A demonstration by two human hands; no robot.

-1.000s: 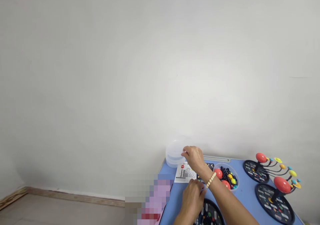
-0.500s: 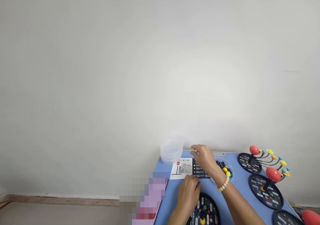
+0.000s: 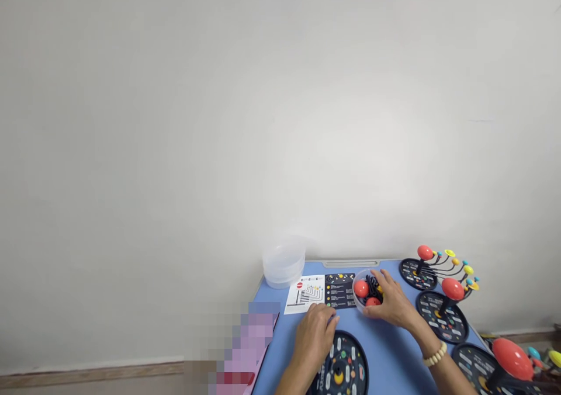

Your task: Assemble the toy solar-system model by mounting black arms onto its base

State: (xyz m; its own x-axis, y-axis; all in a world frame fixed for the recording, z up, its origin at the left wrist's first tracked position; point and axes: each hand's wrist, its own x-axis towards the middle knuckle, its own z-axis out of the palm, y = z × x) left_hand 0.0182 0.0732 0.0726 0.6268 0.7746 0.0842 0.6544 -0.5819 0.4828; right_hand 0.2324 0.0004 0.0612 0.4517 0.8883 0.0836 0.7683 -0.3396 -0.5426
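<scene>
My right hand (image 3: 392,302), with a beaded bracelet at its wrist, reaches over a clear round bowl (image 3: 356,302). Its thumb and fingers are spread across the bowl's right side. Inside lie red balls (image 3: 361,288), black curved rods (image 3: 372,287) and a yellow piece, partly covered by the hand. My left hand (image 3: 312,332) rests at the upper left edge of a round black printed base (image 3: 344,363), fingers loosely bent and thumb apart; nothing shows in it. Behind that hand lies a printed instruction sheet (image 3: 305,294) with a dark right half.
Nested clear tubs (image 3: 284,263) stand at the table's back left corner. Along the right side are several solar-system models on black bases, including a far one (image 3: 418,273), a middle one (image 3: 442,317) and a near one (image 3: 477,368). A wall (image 3: 280,120) rises behind the table.
My right hand has moved from above the sheet back to the bowl, uncovering the sheet's dark half and the red balls. My left hand stays beside the base. The view has shifted slightly right.
</scene>
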